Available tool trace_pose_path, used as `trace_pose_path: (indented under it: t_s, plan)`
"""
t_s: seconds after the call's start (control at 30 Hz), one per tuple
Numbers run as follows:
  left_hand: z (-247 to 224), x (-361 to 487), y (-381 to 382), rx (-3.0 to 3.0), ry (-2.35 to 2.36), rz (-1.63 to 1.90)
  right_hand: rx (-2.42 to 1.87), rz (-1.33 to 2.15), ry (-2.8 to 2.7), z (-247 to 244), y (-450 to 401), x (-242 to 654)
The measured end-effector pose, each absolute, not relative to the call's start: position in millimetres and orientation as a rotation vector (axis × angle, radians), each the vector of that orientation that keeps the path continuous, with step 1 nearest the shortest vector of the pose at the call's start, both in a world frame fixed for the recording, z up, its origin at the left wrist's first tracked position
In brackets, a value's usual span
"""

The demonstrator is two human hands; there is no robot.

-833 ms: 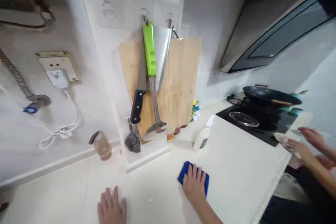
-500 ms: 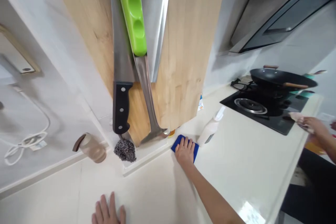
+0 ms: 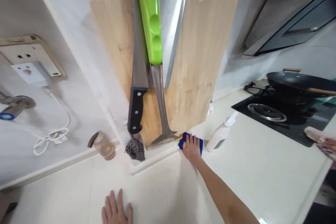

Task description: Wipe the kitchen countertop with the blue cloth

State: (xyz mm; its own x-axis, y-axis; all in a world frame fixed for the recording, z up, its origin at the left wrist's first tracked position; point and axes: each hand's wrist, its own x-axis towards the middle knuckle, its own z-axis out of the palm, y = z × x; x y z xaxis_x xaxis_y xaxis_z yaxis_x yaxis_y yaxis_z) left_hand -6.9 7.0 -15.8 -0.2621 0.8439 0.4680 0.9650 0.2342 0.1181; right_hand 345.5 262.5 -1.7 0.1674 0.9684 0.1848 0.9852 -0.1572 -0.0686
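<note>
Right hand open, fingers spread, palm down on a blue foam sponge, pressing it to the glossy pale countertop. Sponge sits just below the bamboo cutting board, just left of a white plastic bottle. Left hand open, flat on the counter, holding nothing, well apart from the steel-wool scrubber. Another person's hand at far right holds a pale cloth beside the black gas hob.
</note>
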Motion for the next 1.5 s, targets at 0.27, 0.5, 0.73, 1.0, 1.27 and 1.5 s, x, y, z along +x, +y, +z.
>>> trace_pose_path:
  t_s: [0.27,0.5,0.73,1.0,1.27,1.5]
  plan:
    - [-10,-7,4,-1.714,-2.183,-0.573,-2.247,-0.149,-2.013,4,153,299]
    - [-19,-9,1,-1.716,-2.186,-0.599,-1.686,0.073,-2.433,-3,40,249]
    - [5,-43,-15,-2.052,-2.27,-0.325,-1.307,-0.034,-2.562,-15,-58,306]
    - [32,-140,-59,-1.704,-2.57,-0.184,-1.659,-0.123,-2.374,-36,-48,430]
    - [16,-158,-83,-1.462,-2.586,-0.143,-2.128,-0.319,-2.115,-44,22,424]
    - [8,-159,-81,-1.494,-2.501,-0.315,-2.279,-0.253,-2.156,-15,80,334]
